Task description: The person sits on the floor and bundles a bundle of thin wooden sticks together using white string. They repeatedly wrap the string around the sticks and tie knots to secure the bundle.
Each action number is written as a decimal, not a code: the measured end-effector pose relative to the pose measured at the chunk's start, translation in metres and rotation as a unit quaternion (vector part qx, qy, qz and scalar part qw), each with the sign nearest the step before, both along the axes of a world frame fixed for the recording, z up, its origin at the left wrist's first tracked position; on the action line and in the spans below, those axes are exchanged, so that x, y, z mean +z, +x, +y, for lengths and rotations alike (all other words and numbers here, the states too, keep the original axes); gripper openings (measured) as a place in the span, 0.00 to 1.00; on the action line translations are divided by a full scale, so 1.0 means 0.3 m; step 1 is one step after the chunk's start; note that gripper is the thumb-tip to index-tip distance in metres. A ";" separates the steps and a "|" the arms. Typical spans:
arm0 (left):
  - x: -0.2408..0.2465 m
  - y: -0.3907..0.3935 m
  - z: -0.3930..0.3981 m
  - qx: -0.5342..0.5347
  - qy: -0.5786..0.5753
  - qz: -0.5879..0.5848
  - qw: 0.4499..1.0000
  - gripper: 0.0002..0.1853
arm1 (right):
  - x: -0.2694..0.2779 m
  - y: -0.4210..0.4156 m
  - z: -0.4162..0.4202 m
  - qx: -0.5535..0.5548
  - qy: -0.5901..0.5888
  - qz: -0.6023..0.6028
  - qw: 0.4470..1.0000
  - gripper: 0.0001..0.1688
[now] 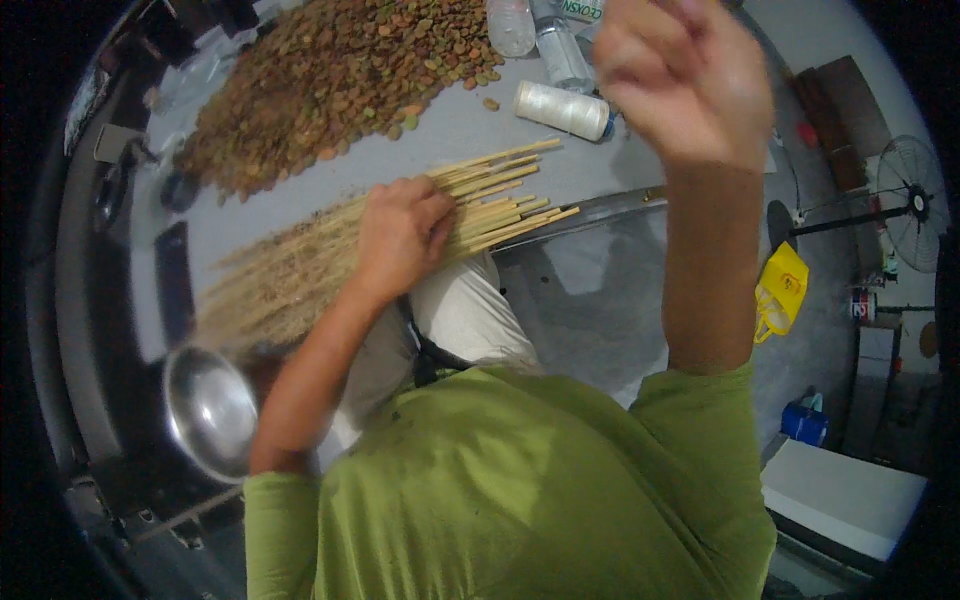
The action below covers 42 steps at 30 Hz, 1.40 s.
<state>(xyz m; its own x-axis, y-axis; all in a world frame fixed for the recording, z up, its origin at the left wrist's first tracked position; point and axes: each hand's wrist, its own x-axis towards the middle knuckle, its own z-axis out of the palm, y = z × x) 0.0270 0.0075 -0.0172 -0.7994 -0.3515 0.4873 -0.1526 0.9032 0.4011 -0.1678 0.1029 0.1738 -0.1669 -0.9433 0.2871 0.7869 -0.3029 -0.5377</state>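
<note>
A bundle of dry stalks [495, 214] with brushy seed heads lies near the table's front edge, its cut ends pointing right. My left hand [405, 232] rests over the stalks near their middle with its fingers curled around some of them. My right hand [686, 82] is raised at the upper right, blurred, with its fingers bent; whether it holds anything cannot be made out. A spool of white thread [561, 111] lies on its side on the table, left of my right hand and beyond the stalk ends.
A wide heap of brown and orange flat pieces [352, 75] covers the table's far side. Plastic bottles [561, 56] lie behind the spool. A steel bowl [212, 412] is at the left. Over the floor at the right are a yellow bag [784, 289] and a fan [915, 201].
</note>
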 end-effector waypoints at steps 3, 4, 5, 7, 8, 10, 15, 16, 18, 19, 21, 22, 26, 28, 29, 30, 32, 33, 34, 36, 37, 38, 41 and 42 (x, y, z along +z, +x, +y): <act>-0.005 0.011 0.001 0.010 0.004 0.006 1.000 0.07 | -0.015 0.084 0.123 0.035 0.036 0.078 0.996 0.04; -0.005 0.012 0.001 0.009 0.013 0.012 1.000 0.06 | -0.032 0.108 0.167 0.082 0.056 0.024 0.995 0.03; -0.005 0.014 0.000 0.009 0.022 0.017 1.000 0.06 | -0.057 0.130 0.200 0.117 0.083 0.009 0.990 0.03; -0.001 0.011 -0.001 0.010 0.030 0.022 0.999 0.06 | -0.104 0.178 0.261 0.172 0.146 0.017 0.974 0.06; -0.001 0.011 -0.001 0.014 0.029 0.020 0.999 0.06 | -0.129 0.206 0.281 0.195 0.180 0.039 0.963 0.07; -0.002 0.002 -0.002 0.015 0.023 0.015 0.999 0.06 | -0.182 0.256 0.315 0.235 0.250 0.083 0.936 0.11; 0.011 -0.016 -0.012 0.013 0.013 -0.027 0.999 0.05 | -0.405 0.353 0.324 0.329 0.275 -0.112 0.897 0.09; 0.015 -0.019 -0.014 0.020 0.011 -0.048 0.999 0.05 | -0.424 0.358 0.323 0.325 0.285 -0.107 0.896 0.09; 0.023 -0.029 -0.012 0.032 0.009 -0.087 0.996 0.05 | -0.466 0.355 0.312 0.328 0.255 -0.137 0.899 0.08; 0.031 -0.032 -0.009 0.034 0.008 -0.100 0.994 0.05 | -0.475 0.348 0.309 0.306 0.269 -0.115 0.906 0.07; 0.052 -0.037 -0.005 0.038 0.005 -0.126 0.991 0.04 | -0.480 0.334 0.296 0.260 0.295 -0.070 0.917 0.07; 0.059 -0.037 -0.008 0.033 0.014 -0.136 0.990 0.05 | -0.481 0.327 0.291 0.233 0.304 -0.022 0.923 0.07; 0.062 -0.049 -0.032 0.035 0.039 -0.181 0.982 0.05 | -0.500 0.292 0.282 0.135 0.321 0.152 0.925 0.09; 0.058 -0.056 -0.043 0.039 0.037 -0.200 0.978 0.05 | -0.517 0.277 0.278 0.107 0.328 0.174 0.922 0.07; 0.058 -0.057 -0.047 0.038 0.032 -0.207 0.977 0.04 | -0.525 0.270 0.274 0.092 0.331 0.185 0.921 0.06; 0.057 -0.060 -0.049 0.037 0.027 -0.213 0.976 0.04 | -0.533 0.263 0.271 0.078 0.338 0.189 0.919 0.05; 0.057 -0.064 -0.049 0.039 0.021 -0.220 0.974 0.04 | -0.548 0.250 0.263 0.049 0.351 0.197 0.914 0.04; 0.057 -0.065 -0.049 0.041 0.019 -0.224 0.974 0.04 | -0.552 0.246 0.259 0.037 0.352 0.194 0.915 0.03; 0.056 -0.065 -0.049 0.043 0.011 -0.229 0.972 0.04 | -0.554 0.244 0.255 0.025 0.353 0.190 0.916 0.03; 0.052 -0.064 -0.046 0.047 -0.004 -0.239 0.970 0.04 | -0.559 0.238 0.247 0.009 0.352 0.179 0.919 0.03; 0.055 -0.063 -0.042 0.045 -0.006 -0.236 0.971 0.04 | -0.562 0.235 0.244 0.004 0.350 0.173 0.920 0.03; 0.063 -0.062 -0.037 0.043 -0.007 -0.232 0.972 0.03 | -0.565 0.232 0.240 0.000 0.349 0.166 0.922 0.03; 0.078 -0.069 -0.028 0.040 -0.017 -0.235 0.971 0.03 | -0.584 0.221 0.220 -0.022 0.356 0.180 0.917 0.03; 0.080 -0.069 -0.027 0.041 -0.021 -0.240 0.970 0.03 | -0.583 0.220 0.217 -0.030 0.354 0.193 0.914 0.03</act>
<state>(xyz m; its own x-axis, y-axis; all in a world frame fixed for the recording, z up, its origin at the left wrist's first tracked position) 0.0061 -0.0006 0.0069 -0.9081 -0.4107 0.0817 -0.3838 0.8944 0.2299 -0.1019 0.1679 -0.0011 -0.2396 -0.9079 -0.3439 0.4896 0.1929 -0.8503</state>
